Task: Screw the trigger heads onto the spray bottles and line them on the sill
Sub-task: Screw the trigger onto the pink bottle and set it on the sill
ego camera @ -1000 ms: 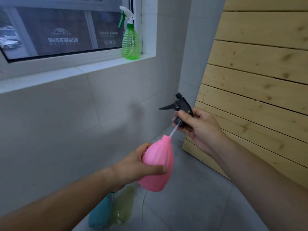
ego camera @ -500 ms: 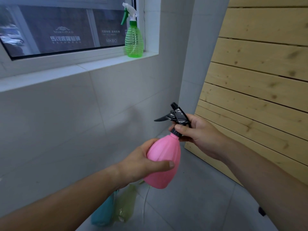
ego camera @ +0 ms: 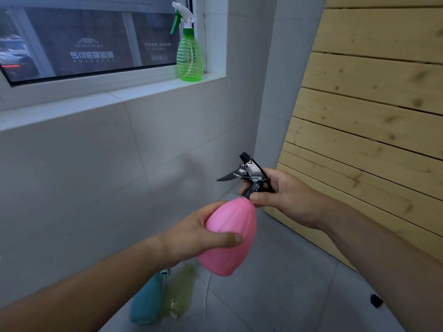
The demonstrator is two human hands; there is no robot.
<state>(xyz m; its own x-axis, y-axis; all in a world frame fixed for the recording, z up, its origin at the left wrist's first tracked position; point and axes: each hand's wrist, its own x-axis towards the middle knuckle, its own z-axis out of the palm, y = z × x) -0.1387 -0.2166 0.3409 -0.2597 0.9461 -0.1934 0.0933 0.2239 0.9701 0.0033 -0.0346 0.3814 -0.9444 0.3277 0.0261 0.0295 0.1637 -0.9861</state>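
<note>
My left hand (ego camera: 199,233) grips a pink spray bottle (ego camera: 230,236) around its belly, tilted with the neck up and to the right. A black trigger head (ego camera: 249,172) sits on the bottle's neck, and my right hand (ego camera: 285,197) holds its collar with thumb and fingers. A green spray bottle (ego camera: 189,56) with a white and green trigger head stands upright at the right end of the window sill (ego camera: 112,95).
On the grey floor below lie a teal bottle (ego camera: 146,300) and a pale yellow-green bottle (ego camera: 178,295), both without heads, beside a thin clear tube. A wooden slat panel (ego camera: 374,116) leans at the right. A small black piece (ego camera: 376,300) lies on the floor.
The trigger head's tube went down into the pink bottle and the head came to sit on the neck. My right hand shifted down to its collar.
</note>
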